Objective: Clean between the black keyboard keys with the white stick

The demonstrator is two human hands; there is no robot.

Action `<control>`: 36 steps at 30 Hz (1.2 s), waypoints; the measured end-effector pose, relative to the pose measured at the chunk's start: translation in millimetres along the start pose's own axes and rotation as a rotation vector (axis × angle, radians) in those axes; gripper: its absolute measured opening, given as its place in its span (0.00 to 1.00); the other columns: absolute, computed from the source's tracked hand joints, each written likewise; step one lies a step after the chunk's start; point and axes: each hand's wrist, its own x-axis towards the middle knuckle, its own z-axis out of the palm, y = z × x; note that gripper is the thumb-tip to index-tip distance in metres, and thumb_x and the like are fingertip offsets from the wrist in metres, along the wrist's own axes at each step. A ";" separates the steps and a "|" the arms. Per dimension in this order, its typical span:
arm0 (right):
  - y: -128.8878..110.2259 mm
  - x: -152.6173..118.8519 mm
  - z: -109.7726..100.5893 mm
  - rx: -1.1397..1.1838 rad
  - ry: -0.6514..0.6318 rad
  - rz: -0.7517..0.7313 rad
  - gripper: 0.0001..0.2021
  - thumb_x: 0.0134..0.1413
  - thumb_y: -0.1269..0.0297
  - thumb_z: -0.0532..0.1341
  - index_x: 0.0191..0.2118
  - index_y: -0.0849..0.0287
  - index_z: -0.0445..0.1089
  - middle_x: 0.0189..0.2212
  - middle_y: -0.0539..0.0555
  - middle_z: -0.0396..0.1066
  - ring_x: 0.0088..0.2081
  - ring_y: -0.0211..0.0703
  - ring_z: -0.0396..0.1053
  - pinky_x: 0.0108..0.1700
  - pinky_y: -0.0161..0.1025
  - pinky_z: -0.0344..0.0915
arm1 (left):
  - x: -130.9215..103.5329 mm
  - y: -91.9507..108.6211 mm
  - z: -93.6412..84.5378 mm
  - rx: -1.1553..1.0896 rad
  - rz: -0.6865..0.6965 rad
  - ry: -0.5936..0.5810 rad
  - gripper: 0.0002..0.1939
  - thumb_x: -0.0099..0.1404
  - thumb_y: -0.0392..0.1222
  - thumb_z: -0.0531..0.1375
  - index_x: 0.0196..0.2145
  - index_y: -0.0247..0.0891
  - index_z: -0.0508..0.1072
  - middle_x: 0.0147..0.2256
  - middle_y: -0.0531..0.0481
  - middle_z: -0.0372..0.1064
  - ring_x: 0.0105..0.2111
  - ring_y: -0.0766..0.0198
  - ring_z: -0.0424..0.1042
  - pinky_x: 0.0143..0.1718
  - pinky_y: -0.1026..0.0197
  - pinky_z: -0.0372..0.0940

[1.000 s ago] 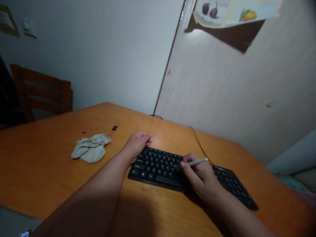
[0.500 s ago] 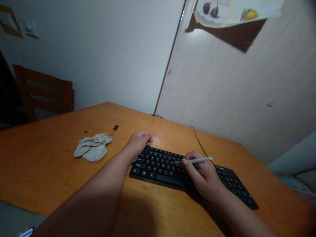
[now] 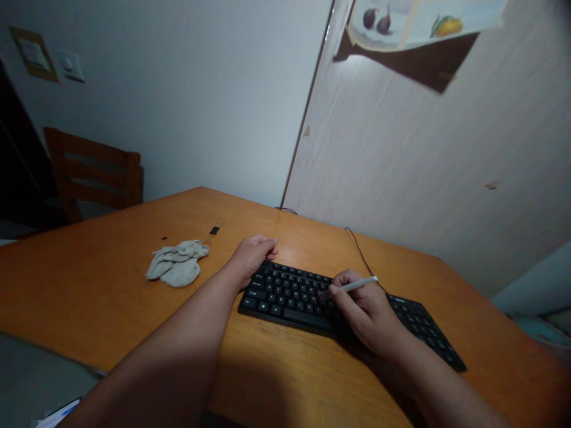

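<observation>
A black keyboard [image 3: 285, 297] lies at a slant on the wooden table, its right end nearer me. At its far left corner, my left hand [image 3: 257, 252] is closed with curled fingers against the edge; the fingertips are partly hidden. My right hand [image 3: 363, 306] is over the keys right of the middle, pinching a slim brush [image 3: 361, 283] with a whitish handle. The brush's dark tip points left and down at the keys, and hardly stands out from them. A crumpled grey cloth [image 3: 178, 264] lies left of my left hand.
Behind the cloth are a black clip-like piece with wire loops [image 3: 215, 230] and a tiny dark bit [image 3: 165, 238]. A cable [image 3: 359, 246] runs from the keyboard to the back edge of the table [image 3: 111, 261]. A wooden chair [image 3: 98, 169] stands at the far left.
The brush's handle end has tilted up slightly and shifted left, while its tip stays over nearly the same keys. My left hand keeps its place. The view has turned slightly left.
</observation>
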 end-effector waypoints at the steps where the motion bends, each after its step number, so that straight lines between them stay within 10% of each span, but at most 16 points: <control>1: -0.8 0.2 -0.1 -0.008 -0.025 -0.006 0.10 0.64 0.61 0.53 0.32 0.57 0.63 0.25 0.50 0.65 0.28 0.39 0.62 0.31 0.37 0.58 | -1.1 1.8 0.2 -0.017 -0.005 0.003 0.15 0.54 0.51 0.64 0.25 0.37 0.68 0.26 0.48 0.72 0.25 0.64 0.69 0.28 0.63 0.60; 36: -7.5 -2.6 0.6 0.089 -0.017 -0.017 0.09 0.64 0.62 0.54 0.33 0.57 0.64 0.27 0.51 0.70 0.28 0.39 0.65 0.31 0.37 0.59 | -3.7 5.3 -0.2 -0.078 -0.029 -0.037 0.18 0.54 0.54 0.65 0.28 0.36 0.68 0.28 0.48 0.72 0.27 0.64 0.69 0.30 0.63 0.62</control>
